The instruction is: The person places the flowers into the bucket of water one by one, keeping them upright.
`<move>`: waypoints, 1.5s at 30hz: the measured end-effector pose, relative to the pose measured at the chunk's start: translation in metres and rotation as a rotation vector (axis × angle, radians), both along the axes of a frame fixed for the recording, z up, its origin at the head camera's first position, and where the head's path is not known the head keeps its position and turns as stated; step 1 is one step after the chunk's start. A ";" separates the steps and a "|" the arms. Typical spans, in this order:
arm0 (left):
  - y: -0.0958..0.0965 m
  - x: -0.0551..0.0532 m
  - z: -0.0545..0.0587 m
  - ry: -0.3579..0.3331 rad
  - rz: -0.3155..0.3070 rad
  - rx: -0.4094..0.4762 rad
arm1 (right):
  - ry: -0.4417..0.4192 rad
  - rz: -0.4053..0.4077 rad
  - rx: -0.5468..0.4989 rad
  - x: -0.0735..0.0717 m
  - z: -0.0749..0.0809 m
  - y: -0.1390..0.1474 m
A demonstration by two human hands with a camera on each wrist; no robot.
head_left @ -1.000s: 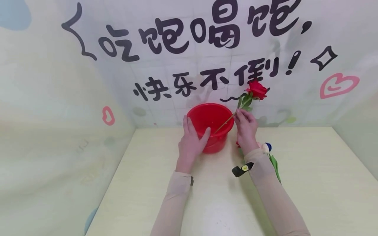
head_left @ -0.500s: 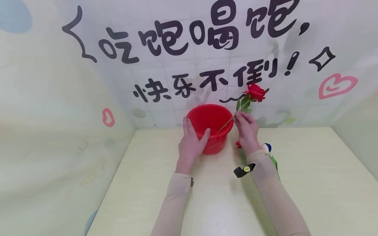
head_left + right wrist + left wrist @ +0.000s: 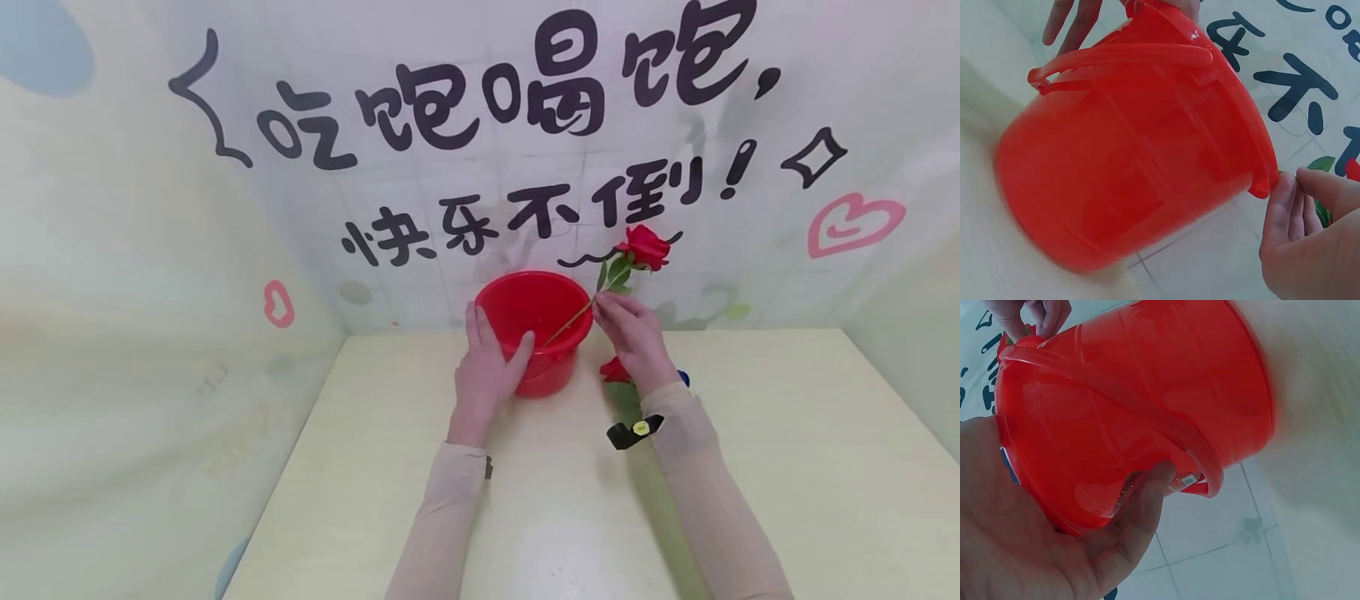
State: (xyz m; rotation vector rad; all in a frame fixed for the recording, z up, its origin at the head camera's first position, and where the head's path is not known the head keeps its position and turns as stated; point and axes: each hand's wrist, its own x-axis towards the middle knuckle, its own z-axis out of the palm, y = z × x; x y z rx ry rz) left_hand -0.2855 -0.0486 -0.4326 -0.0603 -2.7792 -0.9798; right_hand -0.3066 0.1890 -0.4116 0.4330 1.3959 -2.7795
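A red plastic bucket (image 3: 543, 379) with a side handle (image 3: 1141, 406) stands upright at the back of the table. My left hand (image 3: 483, 375) holds its left side at the rim, fingers and thumb spread around the wall. Beside the right rim, my right hand (image 3: 633, 333) pinches the stem of a red rose (image 3: 647, 247) between thumb and fingertips. The rose leans, with its bloom up to the right and its lower stem inside the bucket. In the right wrist view the pinching fingers (image 3: 1291, 194) are close to the rim. The bucket's bottom inside is hidden.
Another red flower (image 3: 615, 369) with green leaves lies on the table (image 3: 397, 417) under my right wrist. A blue bloom (image 3: 683, 377) shows partly behind that wrist. A printed wall sheet (image 3: 420, 292) rises directly behind the bucket.
The rose and my right hand have lowered slightly in view. My right wrist has shifted right, showing more of the lying red flower and hiding the white and blue bloom. The left hand keeps its hold.
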 end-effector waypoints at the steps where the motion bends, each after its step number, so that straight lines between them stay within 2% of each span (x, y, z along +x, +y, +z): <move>1: 0.000 0.000 -0.001 -0.004 0.000 0.001 | -0.005 0.009 0.004 0.000 -0.001 0.000; 5: -0.002 0.002 -0.005 -0.025 0.006 -0.003 | -0.032 0.034 0.007 0.001 -0.005 0.000; 9: -0.003 0.003 -0.007 -0.016 0.004 0.002 | -0.040 0.045 -0.007 0.002 -0.007 0.000; 16: -0.003 0.002 -0.006 0.009 -0.005 0.007 | -0.025 0.043 0.004 -0.001 -0.007 0.001; 25: -0.001 0.001 -0.004 0.013 -0.009 0.005 | -0.008 0.024 0.066 -0.001 -0.004 -0.005; 29: 0.000 0.000 -0.002 0.014 -0.009 0.002 | -0.027 0.025 0.084 -0.002 -0.003 -0.005; 39: -0.002 0.000 -0.001 0.012 -0.003 -0.013 | -0.047 0.056 0.055 -0.002 -0.003 -0.003; 45: -0.003 -0.001 -0.003 0.011 -0.004 -0.029 | -0.016 0.101 0.073 0.002 -0.007 0.001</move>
